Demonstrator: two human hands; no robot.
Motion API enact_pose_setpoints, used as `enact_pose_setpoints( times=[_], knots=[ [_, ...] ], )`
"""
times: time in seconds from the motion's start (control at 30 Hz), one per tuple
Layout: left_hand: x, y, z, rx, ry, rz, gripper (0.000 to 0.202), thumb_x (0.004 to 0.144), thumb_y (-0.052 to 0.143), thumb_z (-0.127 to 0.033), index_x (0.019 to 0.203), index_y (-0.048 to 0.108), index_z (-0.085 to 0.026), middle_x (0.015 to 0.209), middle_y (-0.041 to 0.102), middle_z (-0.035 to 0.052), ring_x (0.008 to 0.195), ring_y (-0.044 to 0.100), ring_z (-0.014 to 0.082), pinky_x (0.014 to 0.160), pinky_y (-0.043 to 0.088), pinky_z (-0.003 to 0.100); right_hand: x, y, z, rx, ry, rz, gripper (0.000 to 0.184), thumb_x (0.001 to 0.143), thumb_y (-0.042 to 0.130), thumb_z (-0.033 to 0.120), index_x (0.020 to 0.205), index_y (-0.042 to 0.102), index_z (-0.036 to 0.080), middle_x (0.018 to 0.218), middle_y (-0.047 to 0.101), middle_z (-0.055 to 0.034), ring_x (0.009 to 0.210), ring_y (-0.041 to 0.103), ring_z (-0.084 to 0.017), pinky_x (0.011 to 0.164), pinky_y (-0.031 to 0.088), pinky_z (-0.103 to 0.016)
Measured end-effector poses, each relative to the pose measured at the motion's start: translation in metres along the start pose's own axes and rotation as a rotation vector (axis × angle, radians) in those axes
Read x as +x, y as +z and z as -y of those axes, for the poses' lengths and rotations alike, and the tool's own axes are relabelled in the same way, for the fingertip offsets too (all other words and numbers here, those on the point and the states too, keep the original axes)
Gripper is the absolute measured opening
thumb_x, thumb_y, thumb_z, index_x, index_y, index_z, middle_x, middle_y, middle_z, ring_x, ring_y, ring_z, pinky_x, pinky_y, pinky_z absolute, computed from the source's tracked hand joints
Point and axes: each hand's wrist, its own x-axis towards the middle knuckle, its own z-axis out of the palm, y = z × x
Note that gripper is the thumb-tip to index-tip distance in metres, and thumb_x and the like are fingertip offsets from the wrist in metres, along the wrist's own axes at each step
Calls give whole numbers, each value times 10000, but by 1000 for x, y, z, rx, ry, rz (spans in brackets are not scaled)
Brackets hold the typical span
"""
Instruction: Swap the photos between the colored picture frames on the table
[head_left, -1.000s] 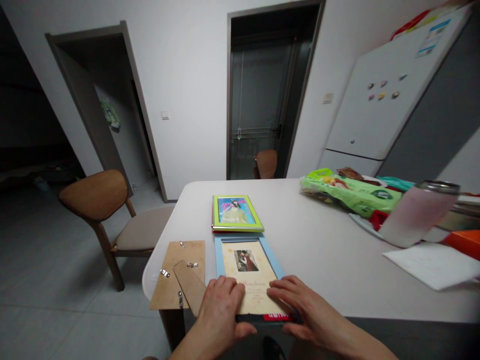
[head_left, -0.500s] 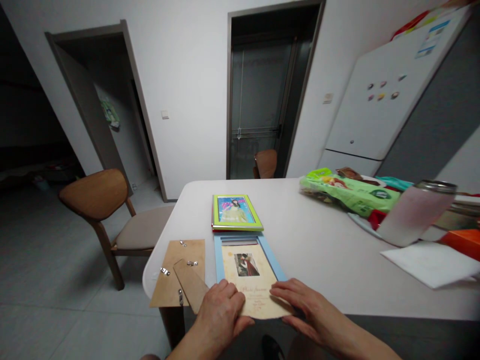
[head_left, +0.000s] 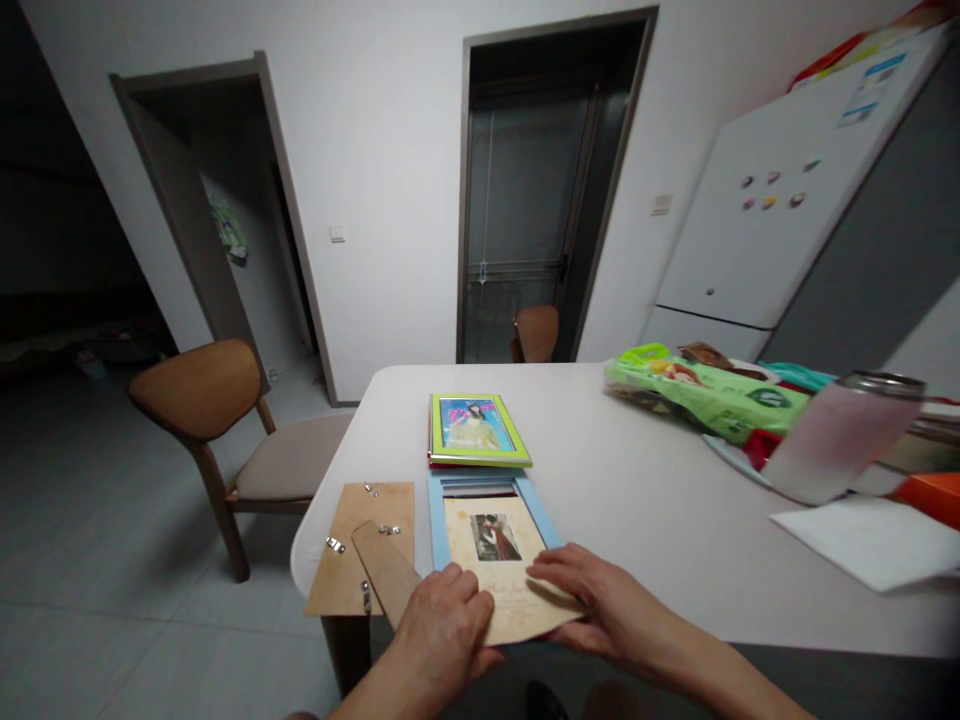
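Observation:
A blue picture frame (head_left: 436,520) lies face down at the near edge of the white table (head_left: 645,500). A cream printed card (head_left: 499,560) with a small photo lies in it, its near end sticking out over the table edge. My left hand (head_left: 442,625) is closed on the card's near left corner. My right hand (head_left: 592,600) rests with fingers flat on its near right part. A brown backing board (head_left: 352,545) with metal clips and a fold-out stand lies just left of the frame.
A green-framed picture (head_left: 476,428) on a red frame lies beyond the blue one. Right side of the table: green snack bag (head_left: 705,395), pink tumbler (head_left: 840,440), white paper (head_left: 870,540). A wooden chair (head_left: 225,420) stands left; a fridge (head_left: 757,200) behind.
The card has slid toward me, out of the blue frame, leaving a gap at the frame's far end. Both hands moved back with it.

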Motion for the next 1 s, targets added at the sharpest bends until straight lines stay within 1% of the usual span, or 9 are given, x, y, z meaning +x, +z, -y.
enact_pose_setpoints(
  times=[0.1, 0.2, 0.3, 0.4, 0.47, 0.53, 0.7, 0.87, 1.0],
  knots=[
    [1, 1, 2, -19, -7, -9, 305, 629, 651, -355, 831, 476, -208, 887, 521, -4, 825, 444, 177, 685, 383, 282, 30, -5, -8, 50, 41, -128, 386, 706, 478, 368, 1037, 549, 182, 1052, 561, -80, 926, 511, -194, 814, 389, -315],
    [2, 3, 3, -33, -27, -9, 334, 605, 667, -349, 842, 479, -210, 894, 518, -2, 830, 442, 180, 691, 382, 285, 69, -7, -22, -18, 121, -236, 352, 745, 404, 327, 995, 574, 146, 1034, 585, -89, 934, 519, -190, 824, 381, -312],
    [2, 2, 5, -43, -28, 1, 303, 609, 663, -357, 812, 491, -213, 884, 524, -9, 830, 451, 171, 681, 382, 262, 101, -7, -35, -63, 137, -267, 299, 728, 401, 237, 932, 598, 142, 983, 613, -83, 922, 527, -188, 821, 375, -300],
    [1, -1, 6, -55, -12, 23, 266, 639, 641, -370, 802, 497, -216, 866, 536, -15, 820, 463, 160, 662, 386, 245, 112, -6, -39, -79, 136, -277, 308, 711, 401, 196, 942, 590, 124, 988, 610, -94, 923, 527, -194, 830, 366, -309],
    [1, -3, 6, -42, 0, 20, 239, 665, 622, -355, 808, 491, -216, 867, 539, -16, 822, 465, 159, 662, 388, 245, 108, -5, -38, -87, 127, -280, 346, 710, 413, 215, 994, 568, 92, 1044, 580, -119, 971, 502, -206, 862, 345, -317],
    [1, -3, 5, -11, 11, 10, 200, 693, 597, -330, 809, 483, -214, 872, 538, -14, 827, 464, 160, 667, 391, 248, 95, -3, -33, -78, 98, -261, 364, 717, 424, 256, 1014, 563, 97, 1058, 572, -113, 985, 494, -202, 873, 341, -311],
    [3, 3, 2, 117, 80, -15, 18, 780, 483, -197, 794, 471, -193, 813, 545, 7, 775, 474, 161, 621, 395, 250, 47, 0, -22, 21, 82, -183, 353, 744, 415, 342, 996, 581, 158, 1002, 598, -80, 899, 533, -188, 813, 395, -314],
    [2, 11, 1, 283, 258, -101, 132, 808, 359, -91, 799, 471, -160, 746, 535, 31, 684, 466, 167, 560, 384, 268, 12, 9, -22, 56, 139, -226, 334, 748, 418, 335, 976, 588, 160, 1016, 585, -86, 936, 519, -186, 844, 386, -313],
    [4, -5, 9, 365, 400, -139, 188, 826, 300, -102, 825, 482, -148, 703, 528, 26, 640, 466, 164, 526, 377, 267, 4, 15, -27, 55, 168, -298, 357, 748, 418, 339, 1009, 567, 145, 1073, 552, -106, 991, 493, -194, 865, 378, -325]
  ],
)
